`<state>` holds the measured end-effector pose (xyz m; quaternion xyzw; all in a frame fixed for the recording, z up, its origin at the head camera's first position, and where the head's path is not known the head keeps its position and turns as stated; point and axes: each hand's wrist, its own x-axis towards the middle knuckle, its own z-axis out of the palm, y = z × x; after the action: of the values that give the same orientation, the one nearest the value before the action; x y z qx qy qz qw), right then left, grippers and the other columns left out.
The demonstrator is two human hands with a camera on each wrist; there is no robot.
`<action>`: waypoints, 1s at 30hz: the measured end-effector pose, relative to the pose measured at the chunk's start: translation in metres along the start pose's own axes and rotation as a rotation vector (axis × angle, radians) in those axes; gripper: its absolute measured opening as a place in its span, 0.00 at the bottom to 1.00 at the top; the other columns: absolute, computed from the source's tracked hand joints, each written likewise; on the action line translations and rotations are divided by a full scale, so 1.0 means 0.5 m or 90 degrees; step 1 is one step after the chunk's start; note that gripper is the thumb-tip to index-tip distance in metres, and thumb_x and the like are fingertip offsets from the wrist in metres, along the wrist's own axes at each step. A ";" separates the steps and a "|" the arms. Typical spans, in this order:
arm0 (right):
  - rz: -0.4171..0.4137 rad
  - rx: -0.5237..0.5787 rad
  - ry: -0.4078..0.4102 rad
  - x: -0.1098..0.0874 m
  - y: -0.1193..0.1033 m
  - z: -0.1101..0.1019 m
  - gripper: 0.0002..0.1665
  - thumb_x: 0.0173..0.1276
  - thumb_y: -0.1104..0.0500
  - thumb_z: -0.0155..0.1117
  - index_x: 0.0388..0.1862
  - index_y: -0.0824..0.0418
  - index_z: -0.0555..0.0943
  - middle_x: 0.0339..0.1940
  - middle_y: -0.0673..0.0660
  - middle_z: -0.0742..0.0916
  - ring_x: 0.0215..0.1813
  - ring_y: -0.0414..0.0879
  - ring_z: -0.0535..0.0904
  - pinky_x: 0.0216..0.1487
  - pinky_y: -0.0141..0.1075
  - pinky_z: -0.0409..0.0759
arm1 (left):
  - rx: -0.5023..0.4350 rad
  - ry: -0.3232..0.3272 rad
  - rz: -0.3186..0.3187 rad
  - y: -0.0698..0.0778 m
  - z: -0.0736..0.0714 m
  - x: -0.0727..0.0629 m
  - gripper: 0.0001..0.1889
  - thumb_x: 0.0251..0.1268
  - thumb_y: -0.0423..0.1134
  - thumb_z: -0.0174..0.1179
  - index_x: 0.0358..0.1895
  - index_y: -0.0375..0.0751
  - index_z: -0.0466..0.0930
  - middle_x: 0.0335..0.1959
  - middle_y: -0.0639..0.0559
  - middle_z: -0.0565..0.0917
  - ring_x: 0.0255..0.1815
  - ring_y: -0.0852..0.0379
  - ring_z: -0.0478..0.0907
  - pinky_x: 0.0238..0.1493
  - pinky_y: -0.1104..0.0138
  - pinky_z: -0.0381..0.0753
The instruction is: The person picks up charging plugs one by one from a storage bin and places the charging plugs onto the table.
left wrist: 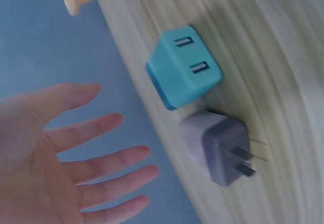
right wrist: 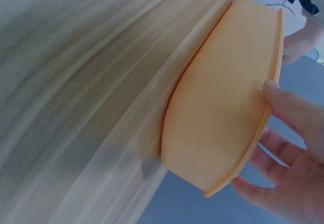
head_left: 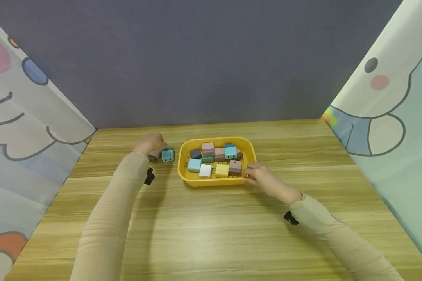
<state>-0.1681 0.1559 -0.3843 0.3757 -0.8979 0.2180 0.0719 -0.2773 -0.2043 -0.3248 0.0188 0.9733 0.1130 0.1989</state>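
Note:
My left hand (head_left: 150,143) hovers beside two USB charger plugs on the table left of the yellow basket (head_left: 211,182). In the left wrist view its fingers are spread, with nothing held. A teal charger (left wrist: 188,72) shows its two USB ports; next to it lies a mauve-grey charger (left wrist: 215,145) with its prongs sticking out. At the basket's right front corner, my right hand (head_left: 266,180) grips the rim, thumb on the outer wall and fingers over the edge. Inside the basket are several chargers, among them a yellow charger (head_left: 222,171) and a white charger (head_left: 205,171).
The wooden table (head_left: 211,234) ends at a dark grey panel (head_left: 204,66) behind the basket. Cartoon-printed curtains (head_left: 383,101) flank both sides. Each sleeve has a black clip (head_left: 290,218) near the wrist.

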 end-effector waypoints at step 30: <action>0.005 0.000 -0.019 0.001 -0.001 -0.003 0.04 0.55 0.62 0.63 0.30 0.62 0.79 0.31 0.52 0.80 0.37 0.48 0.74 0.42 0.42 0.74 | 0.056 0.069 0.085 0.139 -0.019 -0.030 0.23 0.64 0.46 0.49 0.58 0.36 0.69 0.57 0.41 0.70 0.56 0.42 0.67 0.54 0.51 0.67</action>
<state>-0.1683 0.1559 -0.3824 0.3754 -0.9003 0.2127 0.0572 -0.2681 -0.1401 -0.2948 0.0864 0.9833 0.0840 0.1366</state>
